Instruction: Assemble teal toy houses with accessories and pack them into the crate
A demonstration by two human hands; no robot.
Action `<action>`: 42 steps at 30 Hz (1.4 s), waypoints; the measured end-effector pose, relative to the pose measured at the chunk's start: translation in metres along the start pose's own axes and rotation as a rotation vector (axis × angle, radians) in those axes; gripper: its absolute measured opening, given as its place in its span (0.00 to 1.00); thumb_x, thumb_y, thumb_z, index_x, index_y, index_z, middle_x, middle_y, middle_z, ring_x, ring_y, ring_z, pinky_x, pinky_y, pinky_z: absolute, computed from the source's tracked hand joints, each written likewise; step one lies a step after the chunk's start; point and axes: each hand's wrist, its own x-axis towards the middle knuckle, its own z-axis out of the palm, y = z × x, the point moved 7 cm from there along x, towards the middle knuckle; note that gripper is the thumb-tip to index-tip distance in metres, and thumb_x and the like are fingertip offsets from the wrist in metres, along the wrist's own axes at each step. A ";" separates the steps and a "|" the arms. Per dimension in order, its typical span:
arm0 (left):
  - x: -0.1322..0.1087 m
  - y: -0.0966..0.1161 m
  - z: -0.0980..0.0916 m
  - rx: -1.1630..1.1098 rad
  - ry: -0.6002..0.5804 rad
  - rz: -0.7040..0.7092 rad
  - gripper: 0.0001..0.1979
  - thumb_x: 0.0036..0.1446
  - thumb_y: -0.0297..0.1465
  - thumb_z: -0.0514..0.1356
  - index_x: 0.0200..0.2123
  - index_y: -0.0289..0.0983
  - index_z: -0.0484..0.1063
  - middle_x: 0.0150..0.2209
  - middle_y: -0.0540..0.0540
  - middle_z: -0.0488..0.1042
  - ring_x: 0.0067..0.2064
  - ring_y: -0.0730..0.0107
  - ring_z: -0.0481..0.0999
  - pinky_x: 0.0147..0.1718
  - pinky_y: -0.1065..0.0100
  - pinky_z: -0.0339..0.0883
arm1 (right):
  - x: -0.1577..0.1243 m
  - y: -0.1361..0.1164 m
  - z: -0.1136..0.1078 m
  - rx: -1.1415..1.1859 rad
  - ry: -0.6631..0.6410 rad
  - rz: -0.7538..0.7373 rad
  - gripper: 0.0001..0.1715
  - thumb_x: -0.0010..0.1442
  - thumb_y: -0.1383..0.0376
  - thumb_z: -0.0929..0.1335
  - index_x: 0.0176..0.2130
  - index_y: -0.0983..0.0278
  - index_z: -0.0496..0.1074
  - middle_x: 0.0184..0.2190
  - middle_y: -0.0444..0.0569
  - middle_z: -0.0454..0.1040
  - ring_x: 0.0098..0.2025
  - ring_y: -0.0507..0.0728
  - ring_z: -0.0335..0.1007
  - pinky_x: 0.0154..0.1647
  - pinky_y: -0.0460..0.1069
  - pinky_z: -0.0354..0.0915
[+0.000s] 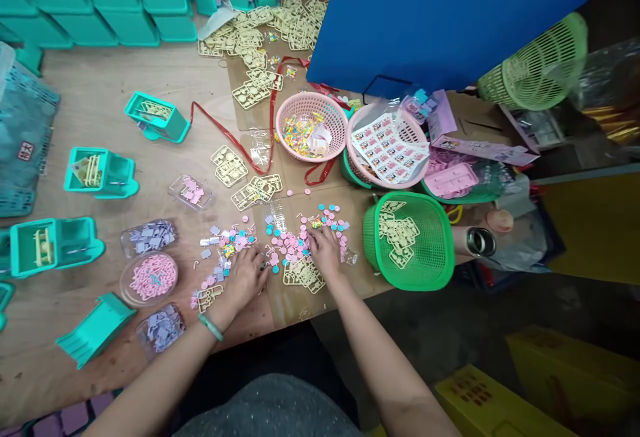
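Note:
My left hand (246,278), with a pale green bangle on the wrist, rests palm down with its fingers bent and slightly apart. Under and around it lie small pink and lilac plastic pieces (220,269). To its right, my right hand (326,251) dips among pink and blue round pieces (293,242), fingers drawn together. Whatever lies between those fingertips is too small to make out. Cream plastic frames with moulded parts (304,275) sit between the hands, and another cream frame (210,297) is beside my left wrist.
At left are teal plastic cases (103,173), a round tub of pink pieces (153,277) and clear boxes of lilac pieces (149,237). Rightward stand a green basket (369,237), a pink basket (283,147) and a sticker-sheet basket (420,173). A blue panel (450,17) overhangs behind.

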 end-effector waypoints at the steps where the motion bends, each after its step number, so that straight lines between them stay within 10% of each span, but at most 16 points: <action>1: 0.005 0.002 0.001 -0.097 0.009 -0.033 0.02 0.55 0.31 0.65 0.31 0.40 0.75 0.44 0.38 0.74 0.51 0.45 0.70 0.59 0.45 0.58 | 0.005 -0.002 0.002 -0.039 -0.011 0.012 0.14 0.67 0.65 0.64 0.47 0.59 0.78 0.39 0.53 0.72 0.43 0.62 0.65 0.45 0.55 0.63; 9: 0.062 0.028 0.036 -0.459 0.051 -0.220 0.07 0.50 0.24 0.68 0.29 0.42 0.77 0.31 0.46 0.75 0.37 0.60 0.72 0.45 0.62 0.67 | 0.012 -0.014 0.008 -0.153 -0.112 0.032 0.12 0.62 0.68 0.68 0.45 0.57 0.77 0.43 0.54 0.72 0.47 0.66 0.62 0.48 0.59 0.59; 23: 0.037 0.031 0.084 -1.080 -0.091 -0.673 0.11 0.60 0.38 0.62 0.35 0.36 0.76 0.31 0.45 0.79 0.30 0.69 0.77 0.35 0.66 0.73 | -0.014 -0.031 -0.007 0.319 -0.118 0.031 0.03 0.64 0.64 0.69 0.39 0.58 0.76 0.45 0.49 0.75 0.51 0.62 0.66 0.52 0.56 0.64; 32: 0.054 0.035 0.087 -1.162 -0.113 -0.741 0.05 0.51 0.26 0.69 0.33 0.34 0.78 0.28 0.47 0.78 0.27 0.75 0.76 0.31 0.72 0.71 | 0.018 0.082 -0.039 0.083 0.124 0.203 0.17 0.66 0.66 0.62 0.45 0.61 0.79 0.40 0.54 0.73 0.44 0.62 0.68 0.49 0.56 0.65; 42: 0.069 0.052 0.098 -1.263 -0.160 -0.792 0.04 0.57 0.23 0.62 0.36 0.32 0.78 0.38 0.39 0.81 0.35 0.68 0.81 0.40 0.66 0.77 | 0.035 0.073 -0.034 -0.088 -0.061 0.169 0.12 0.60 0.70 0.67 0.40 0.58 0.79 0.42 0.53 0.71 0.46 0.64 0.62 0.45 0.56 0.59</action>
